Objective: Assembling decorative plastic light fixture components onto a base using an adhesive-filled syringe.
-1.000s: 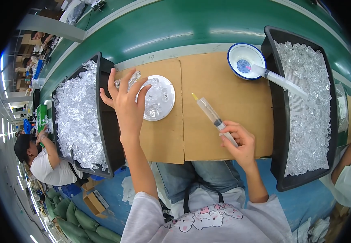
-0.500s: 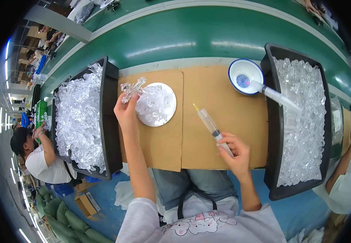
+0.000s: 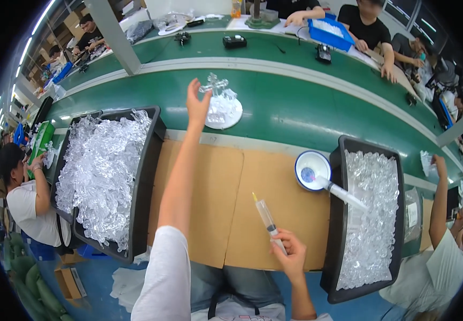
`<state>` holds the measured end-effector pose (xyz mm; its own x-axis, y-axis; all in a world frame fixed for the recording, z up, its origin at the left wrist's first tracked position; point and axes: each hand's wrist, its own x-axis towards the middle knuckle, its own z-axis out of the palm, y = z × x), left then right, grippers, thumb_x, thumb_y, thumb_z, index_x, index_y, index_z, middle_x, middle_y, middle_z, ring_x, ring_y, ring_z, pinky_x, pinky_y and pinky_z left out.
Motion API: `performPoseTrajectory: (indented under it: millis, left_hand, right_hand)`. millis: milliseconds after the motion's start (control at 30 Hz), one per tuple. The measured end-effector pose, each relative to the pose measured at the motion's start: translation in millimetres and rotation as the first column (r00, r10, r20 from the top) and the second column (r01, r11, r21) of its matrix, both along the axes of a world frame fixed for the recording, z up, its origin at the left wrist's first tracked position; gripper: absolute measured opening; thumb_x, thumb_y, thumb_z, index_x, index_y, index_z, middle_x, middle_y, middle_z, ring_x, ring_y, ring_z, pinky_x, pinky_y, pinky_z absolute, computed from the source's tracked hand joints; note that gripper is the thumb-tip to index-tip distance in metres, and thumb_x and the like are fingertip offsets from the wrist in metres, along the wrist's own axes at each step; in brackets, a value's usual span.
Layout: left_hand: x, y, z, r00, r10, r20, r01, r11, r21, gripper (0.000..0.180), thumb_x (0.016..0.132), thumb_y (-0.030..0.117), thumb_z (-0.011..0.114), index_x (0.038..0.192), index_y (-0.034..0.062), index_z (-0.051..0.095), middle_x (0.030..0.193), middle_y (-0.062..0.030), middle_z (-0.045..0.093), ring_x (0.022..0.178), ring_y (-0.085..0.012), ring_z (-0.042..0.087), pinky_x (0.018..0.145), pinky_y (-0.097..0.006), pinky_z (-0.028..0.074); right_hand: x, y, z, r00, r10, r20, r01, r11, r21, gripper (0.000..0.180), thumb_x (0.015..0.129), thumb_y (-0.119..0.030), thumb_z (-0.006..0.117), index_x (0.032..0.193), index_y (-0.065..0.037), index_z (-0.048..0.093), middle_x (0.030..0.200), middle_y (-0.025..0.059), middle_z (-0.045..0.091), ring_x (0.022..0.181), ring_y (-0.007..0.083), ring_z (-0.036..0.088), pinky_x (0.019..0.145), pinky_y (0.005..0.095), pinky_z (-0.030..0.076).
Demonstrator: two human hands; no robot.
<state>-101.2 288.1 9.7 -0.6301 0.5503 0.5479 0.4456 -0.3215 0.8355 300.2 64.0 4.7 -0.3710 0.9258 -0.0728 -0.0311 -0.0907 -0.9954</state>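
Observation:
My left arm stretches far out over the green surface, and my left hand (image 3: 197, 101) is open there, thumb and fingers apart. A clear cross-shaped plastic piece (image 3: 215, 84) is right beside its fingertips; whether they touch is hard to tell. Below that piece, a white round plate (image 3: 230, 123) with several clear plastic pieces (image 3: 222, 107) rests on the green surface. My right hand (image 3: 290, 251) is closed around a syringe (image 3: 266, 216) with a yellow tip, held tilted over the cardboard (image 3: 204, 214).
A black bin of clear pieces (image 3: 159, 144) stands left, another black bin (image 3: 334, 235) right. Beside the right one is a blue-rimmed white bowl (image 3: 298, 174), a second syringe (image 3: 346, 198) leaning from it. People work across the green surface (image 3: 285, 101) and at both sides.
The plate with its clear pieces has gone from the cardboard onto the green surface, my left hand reaching forward with it. My right hand still holds the syringe. The view has tilted up.

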Motion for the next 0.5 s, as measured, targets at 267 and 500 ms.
performPoseTrajectory:
  millis: [267, 500]
  left_hand:
    - [78, -126, -9, 0.964, 0.108, -0.244, -0.146, 0.978, -0.147, 0.039, 0.083, 0.005, 0.056, 0.121, 0.0007, 0.047, 0.114, -0.0147, 0.055, 0.106, -0.0278, 0.053, 0.092, -0.035, 0.04]
    - [66, -126, -24, 0.98, 0.158, -0.123, -0.172, 0.979, -0.112, 0.035, 0.081, -0.001, 0.051, 0.115, 0.0038, 0.052, 0.104, -0.0117, 0.056, 0.091, -0.0233, 0.056, 0.081, -0.033, 0.045]
  right_hand:
    - [3, 9, 0, 0.999, -0.011, 0.049, 0.007, 0.998, 0.067, 0.019, 0.08, 0.007, 0.057, 0.098, 0.001, 0.058, 0.112, 0.0133, 0.055, 0.068, 0.0108, 0.061, 0.056, 0.0205, 0.047]
    - [-15, 4, 14, 0.869, -0.188, 0.459, 0.001, 0.926, 0.378, 0.032, 0.077, 0.003, 0.059, 0.108, -0.002, 0.056, 0.106, 0.0092, 0.056, 0.077, 0.0141, 0.06, 0.062, 0.025, 0.045]
